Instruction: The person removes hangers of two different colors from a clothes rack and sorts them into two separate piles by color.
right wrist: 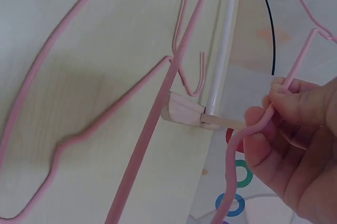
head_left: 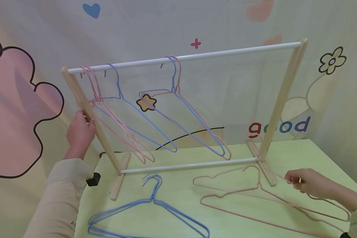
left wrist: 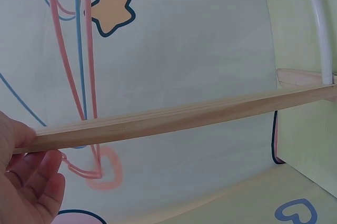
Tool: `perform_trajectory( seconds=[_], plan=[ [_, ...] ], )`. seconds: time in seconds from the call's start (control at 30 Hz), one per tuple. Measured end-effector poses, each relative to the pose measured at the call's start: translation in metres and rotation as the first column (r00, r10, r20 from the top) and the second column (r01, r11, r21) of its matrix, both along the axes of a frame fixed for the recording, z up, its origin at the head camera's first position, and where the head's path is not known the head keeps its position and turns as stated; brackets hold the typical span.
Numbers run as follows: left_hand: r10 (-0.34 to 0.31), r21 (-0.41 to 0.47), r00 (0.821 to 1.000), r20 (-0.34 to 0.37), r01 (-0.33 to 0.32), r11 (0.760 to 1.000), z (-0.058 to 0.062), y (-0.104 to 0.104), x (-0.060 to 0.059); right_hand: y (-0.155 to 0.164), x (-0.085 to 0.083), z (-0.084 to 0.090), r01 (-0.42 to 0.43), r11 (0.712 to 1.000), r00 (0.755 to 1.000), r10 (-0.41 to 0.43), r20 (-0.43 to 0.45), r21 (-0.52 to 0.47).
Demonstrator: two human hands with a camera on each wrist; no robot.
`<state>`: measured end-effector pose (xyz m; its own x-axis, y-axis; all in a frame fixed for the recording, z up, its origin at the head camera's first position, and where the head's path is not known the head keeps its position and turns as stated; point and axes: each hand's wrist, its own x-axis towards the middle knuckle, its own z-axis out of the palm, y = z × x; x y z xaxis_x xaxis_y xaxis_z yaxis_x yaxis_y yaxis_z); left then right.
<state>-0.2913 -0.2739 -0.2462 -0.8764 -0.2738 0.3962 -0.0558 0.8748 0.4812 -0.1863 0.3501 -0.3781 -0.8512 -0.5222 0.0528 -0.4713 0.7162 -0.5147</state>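
Note:
My left hand (head_left: 81, 132) grips the left wooden post (left wrist: 158, 121) of a small rack, thumb on one side and fingers on the other. On the right, my right hand (head_left: 312, 182) pinches the shoulder wire of a pink hanger (right wrist: 230, 166) between thumb and fingers. That hanger is raised, its long bottom wire slanting over a second pink hanger (head_left: 259, 185) that lies on the table. From the rack's white top bar (head_left: 241, 51) hang two pink hangers (head_left: 123, 124) at the left, a blue hanger (head_left: 145, 117), and a blue and pink pair near the middle.
Several blue hangers (head_left: 153, 198) lie stacked at the front left of the pale green table (head_left: 178, 191). A white lower bar (head_left: 190, 165) joins the rack's wooden feet (head_left: 267, 173). Behind stands a printed curtain (head_left: 226, 19).

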Motion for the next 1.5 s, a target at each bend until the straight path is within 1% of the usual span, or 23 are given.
perform_trajectory(
  seconds=[0.1, 0.17, 0.33, 0.4, 0.5, 0.6, 0.67, 0.8, 0.9, 1.0, 1.1, 1.17, 1.33, 1.5],
  plan=[
    [0.001, 0.000, 1.000, 0.002, -0.001, 1.000, 0.000, 0.000, 0.000, 0.002, 0.003, -0.006, -0.006, 0.999, 0.996, 0.010, 0.092, -0.040],
    [0.001, 0.002, 1.000, 0.004, -0.001, 1.000, 0.000, 0.000, 0.000, 0.003, 0.005, -0.009, -0.015, 0.997, 0.987, 0.027, 0.156, -0.077],
    [-0.002, 0.007, 1.000, 0.010, 0.002, 1.000, 0.000, -0.001, 0.000, 0.006, 0.010, -0.018, -0.035, 0.988, 0.956, 0.076, 0.284, -0.148],
    [-0.001, 0.005, 1.000, 0.011, 0.001, 1.000, 0.000, -0.001, -0.001, 0.008, 0.012, -0.022, -0.040, 0.986, 0.946, 0.089, 0.311, -0.159],
    [0.002, 0.001, 1.000, 0.012, -0.002, 1.000, 0.000, 0.000, -0.001, 0.010, 0.013, -0.027, -0.043, 0.985, 0.940, 0.097, 0.327, -0.169],
    [0.003, 0.000, 1.000, 0.013, -0.003, 1.000, 0.000, 0.000, -0.001, 0.012, 0.013, -0.032, -0.038, 0.985, 0.944, 0.090, 0.319, -0.167],
    [0.004, 0.001, 1.000, 0.015, -0.004, 1.000, 0.001, 0.000, -0.001, 0.015, 0.012, -0.035, -0.040, 0.987, 0.950, 0.086, 0.300, -0.156],
    [0.007, 0.009, 1.000, 0.019, -0.007, 1.000, 0.001, 0.000, -0.001, 0.019, 0.011, -0.042, -0.017, 0.993, 0.960, 0.048, 0.276, -0.113],
    [0.010, 0.012, 1.000, 0.023, -0.010, 1.000, 0.001, 0.000, -0.001, 0.021, 0.010, -0.047, 0.010, 0.997, 0.971, 0.009, 0.239, -0.080],
    [0.008, 0.014, 1.000, 0.030, -0.009, 1.000, 0.001, 0.000, -0.001, 0.023, 0.009, -0.055, 0.050, 0.998, 0.985, -0.043, 0.166, -0.039],
    [0.005, 0.015, 0.999, 0.032, -0.006, 1.000, 0.001, 0.001, -0.001, 0.027, 0.007, -0.065, 0.103, 0.995, 0.988, -0.103, 0.116, 0.001],
    [0.004, 0.017, 1.000, 0.030, -0.005, 1.000, 0.001, 0.001, -0.001, 0.028, 0.006, -0.072, 0.126, 0.992, 0.988, -0.128, 0.085, 0.027],
    [-0.001, 0.021, 1.000, 0.026, 0.000, 1.000, 0.001, 0.002, 0.000, 0.029, 0.004, -0.084, 0.156, 0.986, 0.986, -0.159, 0.041, 0.064],
    [0.004, 0.013, 1.000, 0.020, -0.005, 1.000, 0.001, 0.001, -0.001, 0.027, 0.002, -0.089, 0.188, 0.978, 0.982, -0.189, 0.006, 0.095]
  ],
)
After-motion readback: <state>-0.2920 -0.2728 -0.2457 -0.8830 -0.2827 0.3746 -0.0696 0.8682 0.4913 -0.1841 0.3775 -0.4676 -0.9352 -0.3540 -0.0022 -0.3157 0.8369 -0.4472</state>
